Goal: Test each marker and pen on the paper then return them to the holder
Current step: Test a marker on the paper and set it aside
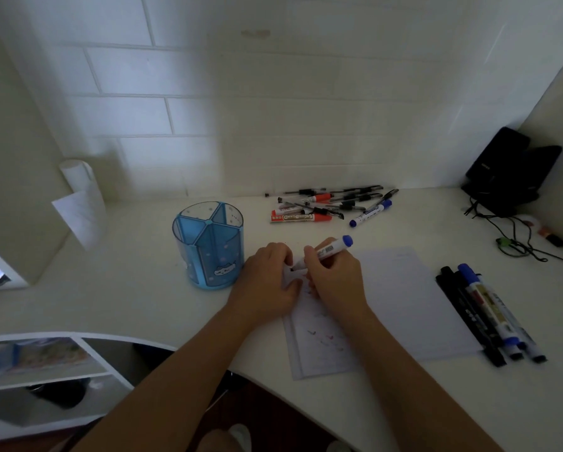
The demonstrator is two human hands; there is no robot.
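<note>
My right hand (334, 275) grips a blue-capped whiteboard marker (330, 249), its dark tip down on the top left corner of the white paper (404, 305). My left hand (267, 282) lies flat on the paper's left edge, fingers loosely bent. Small coloured test marks dot the sheet below my hands. The blue divided holder (210, 244) stands upright just left of my left hand, with no pens visible in it. A heap of pens and red and blue markers (329, 205) lies by the wall. Several black and blue markers (487, 311) lie side by side right of the paper.
A black device with trailing cables (510, 171) sits in the back right corner, with small items (549, 236) beside it. A rolled white sheet (79, 200) leans at the back left. The desk's curved front edge runs under my forearms, with shelves (45, 370) below left.
</note>
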